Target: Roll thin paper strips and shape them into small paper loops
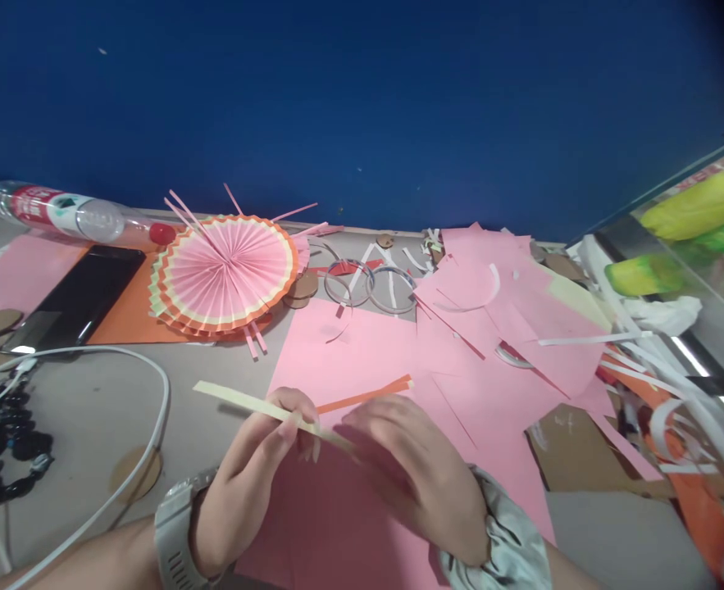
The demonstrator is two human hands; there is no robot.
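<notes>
My left hand (266,455) pinches a pale yellow paper strip (232,396) between thumb and fingers, above pink paper sheets. The strip's left end sticks out past the fingers, and its other end runs toward my right hand (414,463). That hand is blurred by motion, its fingers curved beside the strip's right end; whether they grip it I cannot tell. Just behind both hands, an orange paper strip (367,395) lies on the pink sheet (343,344). A round pleated paper fan (229,266) in pink, cream and orange rests farther back on the left.
Along the left are a plastic bottle (84,215), a black phone (79,299), a white cable (163,393) and black beads (11,442). Clear rings (392,288) lie at the back. Paper scraps and a cardboard piece (583,451) crowd the right. A blue partition (362,106) stands behind.
</notes>
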